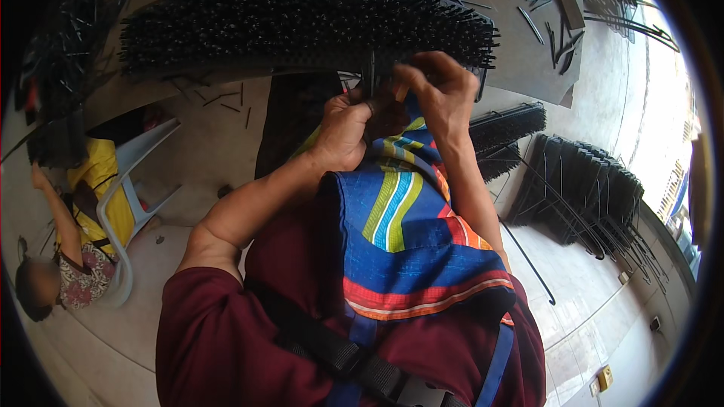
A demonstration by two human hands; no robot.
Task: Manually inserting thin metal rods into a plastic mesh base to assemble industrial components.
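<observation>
A long strip packed with black bristles (pixel 302 22), like a large brush, lies across the work table in front of me. My left hand (pixel 343 132) is closed just below its near edge, fingers curled. A dark, narrow upright piece (pixel 369 71) rises beside that hand's fingers; whether it is held cannot be made out. To the right, my right hand (pixel 446 90) is raised close to the strip's near edge, its fingers bent together and slightly blurred. What it pinches, if anything, is hidden. A blue striped cloth (pixel 407 211) covers my lap beneath both hands.
Loose black sticks (pixel 532 22) litter the table (pixel 483 22). Stacked black brush pieces (pixel 581 188) with long thin rods stand on the floor at right. At left, another person (pixel 83 271) sits in a pale plastic chair (pixel 121 203). More short sticks (pixel 226 98) lie below the table edge.
</observation>
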